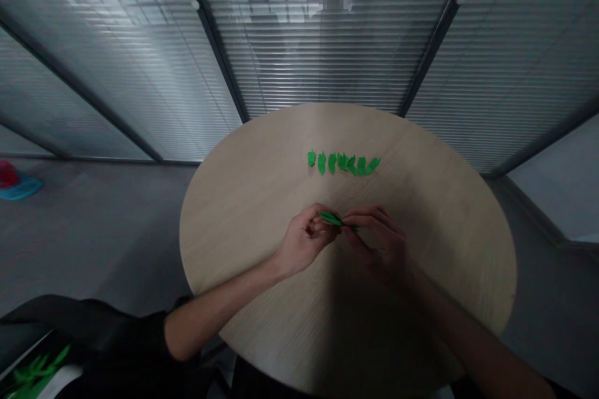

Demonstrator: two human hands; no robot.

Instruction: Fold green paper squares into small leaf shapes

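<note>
On the floor at far left, a red-and-blue object (19, 187). Lower left, green foliage (40, 371) in a container. Then the round, pale surface (234, 212). Over it, left hand (306, 240) gripping a green leaf (331, 219), held between the two hands. Beyond, on the surface, a row of green pieces (343, 162), some touching. Right hand (384, 246) pinching the leaf's right end, fingertips near the left hand's.
</note>
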